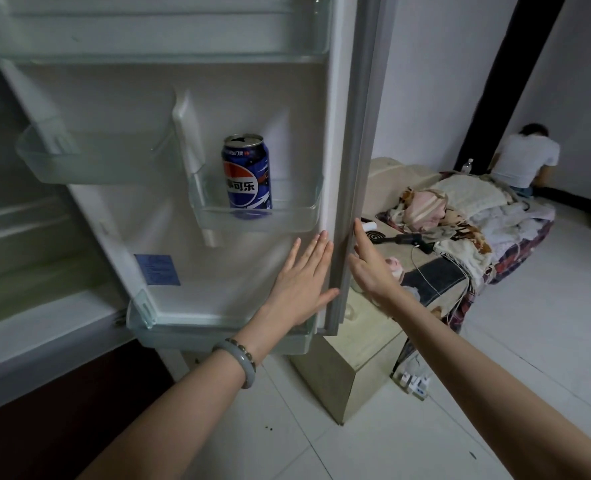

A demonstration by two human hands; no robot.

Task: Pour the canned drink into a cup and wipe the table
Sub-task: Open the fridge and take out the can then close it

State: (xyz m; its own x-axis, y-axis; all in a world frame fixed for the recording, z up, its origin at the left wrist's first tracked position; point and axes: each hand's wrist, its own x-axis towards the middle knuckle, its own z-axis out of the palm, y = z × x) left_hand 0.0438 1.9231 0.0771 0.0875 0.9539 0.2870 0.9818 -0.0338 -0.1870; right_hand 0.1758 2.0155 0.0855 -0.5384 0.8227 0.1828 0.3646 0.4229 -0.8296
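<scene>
A blue cola can [246, 176] stands upright in a clear shelf bin [308, 211] on the inside of the open fridge door [218, 265]. My left hand [301, 285] lies flat with straight fingers against the door's inner panel, below the can. My right hand [368, 268] is at the door's outer edge, fingers straight and pointing up along the grey seal [356, 133]. Neither hand holds anything. No cup, cloth or table is in view.
The fridge interior [17, 216] is at the left. A beige cabinet [349, 368] stands behind the door, with a cluttered bed [460, 216] beyond it. A power strip [413, 381] lies on the tiled floor. A person [522, 157] crouches in the far corner.
</scene>
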